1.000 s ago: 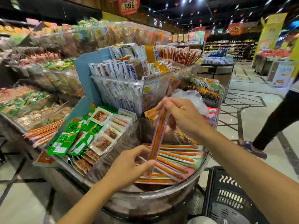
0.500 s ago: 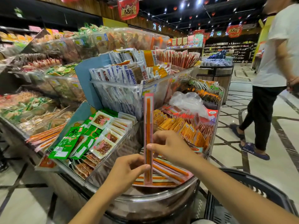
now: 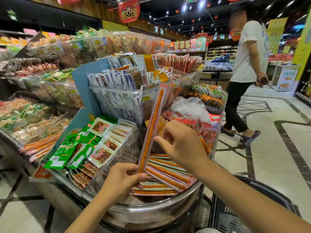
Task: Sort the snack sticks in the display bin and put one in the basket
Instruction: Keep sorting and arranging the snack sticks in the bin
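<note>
Fingers (image 3: 135, 177) of our left hand (image 3: 120, 181) are curled round the bottom end of one long orange snack stick (image 3: 153, 123), thumb pressed on its near face, so we hold it upright over the display bin (image 3: 151, 211) with its top leaning to the right. Our right hand (image 3: 183, 147) sits just beside the middle of that stick, its fingers bent and blurred (we cannot tell whether the tips touch the wrapper or pinch it). Below both hands the other sticks (image 3: 166, 176) lie flat in a loose fan at the bottom of the round, clear-walled bin, whose metal rim curves in front of us. In the next compartment to the left, green packets (image 3: 67, 149) lie beside white ones. A dark basket (image 3: 231, 221) sits low at our right, partly behind our right forearm, and what lies inside it we cannot tell. A person in a white shirt (image 3: 249, 52) stands on the tiled floor beyond the stand.
</note>
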A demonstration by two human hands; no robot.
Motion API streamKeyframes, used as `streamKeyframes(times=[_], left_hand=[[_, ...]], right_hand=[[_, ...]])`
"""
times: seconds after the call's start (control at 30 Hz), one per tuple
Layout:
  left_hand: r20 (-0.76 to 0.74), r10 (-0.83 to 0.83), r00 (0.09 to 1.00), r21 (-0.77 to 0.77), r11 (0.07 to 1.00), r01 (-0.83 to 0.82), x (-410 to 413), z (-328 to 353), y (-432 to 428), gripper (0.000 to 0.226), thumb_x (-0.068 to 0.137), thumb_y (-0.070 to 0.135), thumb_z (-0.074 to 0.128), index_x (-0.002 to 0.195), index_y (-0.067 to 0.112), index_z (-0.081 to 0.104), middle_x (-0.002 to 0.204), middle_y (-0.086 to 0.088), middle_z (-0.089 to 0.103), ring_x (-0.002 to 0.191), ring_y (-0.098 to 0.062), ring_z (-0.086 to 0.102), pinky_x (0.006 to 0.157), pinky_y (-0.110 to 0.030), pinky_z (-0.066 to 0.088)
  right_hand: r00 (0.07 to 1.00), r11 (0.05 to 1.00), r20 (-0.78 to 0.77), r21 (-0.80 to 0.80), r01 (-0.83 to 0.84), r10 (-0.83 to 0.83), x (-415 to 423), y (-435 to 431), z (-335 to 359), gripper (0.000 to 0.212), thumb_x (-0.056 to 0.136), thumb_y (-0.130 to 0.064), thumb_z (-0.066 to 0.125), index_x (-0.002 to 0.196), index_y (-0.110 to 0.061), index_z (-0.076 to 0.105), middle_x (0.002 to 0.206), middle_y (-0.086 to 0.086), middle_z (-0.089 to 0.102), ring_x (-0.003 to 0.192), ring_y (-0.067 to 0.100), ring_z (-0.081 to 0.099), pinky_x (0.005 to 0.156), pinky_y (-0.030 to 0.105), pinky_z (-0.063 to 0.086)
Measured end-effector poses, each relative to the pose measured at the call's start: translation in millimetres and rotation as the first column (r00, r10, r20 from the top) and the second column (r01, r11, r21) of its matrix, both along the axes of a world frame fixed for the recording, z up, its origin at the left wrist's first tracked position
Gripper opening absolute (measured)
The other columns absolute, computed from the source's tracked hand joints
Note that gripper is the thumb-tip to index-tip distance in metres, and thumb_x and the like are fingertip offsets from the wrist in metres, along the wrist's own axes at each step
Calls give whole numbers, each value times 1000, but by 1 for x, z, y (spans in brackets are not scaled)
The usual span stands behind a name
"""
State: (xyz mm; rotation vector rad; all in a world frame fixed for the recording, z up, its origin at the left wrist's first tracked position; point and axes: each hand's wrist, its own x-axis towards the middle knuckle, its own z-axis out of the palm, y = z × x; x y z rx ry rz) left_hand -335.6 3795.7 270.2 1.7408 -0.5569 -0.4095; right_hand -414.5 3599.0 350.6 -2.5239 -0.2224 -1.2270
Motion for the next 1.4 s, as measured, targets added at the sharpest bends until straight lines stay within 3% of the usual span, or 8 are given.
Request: streamKeyframes(times=[0.07, 0.17, 0.33, 0.67, 0.8, 0.9, 1.03, 1.4], left_hand=[[44, 11, 999, 38, 999, -12, 0, 2, 3, 17, 84, 3, 77, 78, 17, 82, 63, -12, 71, 53, -20, 65, 44, -23, 44], [209, 31, 977, 126, 990, -58, -3, 12, 12, 17, 82, 2, 79, 76, 17, 82, 66, -8, 74, 52, -12, 66, 50, -20, 49], [418, 43, 907, 154, 981, -117, -5, 40, 41, 22, 78, 5, 81, 83, 26, 81, 65, 5, 74, 55, -1, 64, 54, -11, 46], [293, 333, 896, -306, 921, -243, 3, 92, 76, 16, 70, 16, 77, 84, 9, 79, 75, -13, 74, 55, -19, 64, 47, -22, 49], [370, 286, 884, -152, 957, -246, 5, 82, 55, 16, 81, 9, 79, 97, 11, 76, 89, -5, 78, 58, -14, 66, 45, -17, 47], [446, 128, 886, -5, 990, -141, 5, 64, 34, 33, 76, 32, 87, 106, 27, 73, 105, 10, 76, 68, -8, 64, 63, -26, 57], [630, 40, 775, 154, 973, -175, 1, 45, 5, 32, 80, 32, 83, 104, 41, 64, 88, 19, 73, 80, 2, 67, 74, -25, 55], [756, -262, 600, 523, 792, -313, 18, 15, -16, 9, 96, 42, 53, 100, 34, 53, 78, 16, 58, 73, -3, 55, 63, -25, 45]], right_hand=[[997, 969, 20, -237, -68, 74, -2, 3, 2, 14, 89, -17, 73, 97, -11, 64, 102, 4, 60, 74, 20, 57, 55, 37, 52], [998, 909, -53, -413, -50, 31, 5, 7, 1, 38, 85, -8, 74, 121, -8, 66, 127, 13, 60, 91, 29, 64, 59, 42, 57], [998, 896, -58, -444, -3, -26, 17, 12, 7, 15, 82, -17, 76, 96, -14, 73, 89, 4, 61, 69, 26, 60, 46, 35, 48], [945, 978, -279, 166, -127, 170, 33, 34, 15, 17, 84, -35, 80, 90, -21, 73, 85, -7, 69, 82, 14, 62, 72, 40, 54], [935, 882, -262, 461, -95, 238, 34, 34, 18, 23, 84, -29, 81, 81, -13, 64, 77, 1, 66, 71, 14, 62, 67, 40, 52], [924, 771, -222, 628, -109, 312, 34, 39, 10, 29, 82, -33, 80, 76, -16, 56, 75, 8, 68, 68, 22, 70, 68, 49, 58], [896, 590, -177, 800, -110, 407, 34, 41, -2, 29, 89, -22, 76, 78, -15, 50, 69, 14, 68, 62, 30, 70, 63, 46, 57], [973, 736, -178, 677, 10, 150, 10, -12, -21, 26, 87, -24, 76, 100, -31, 55, 85, -3, 64, 77, 14, 66, 77, 41, 58]])
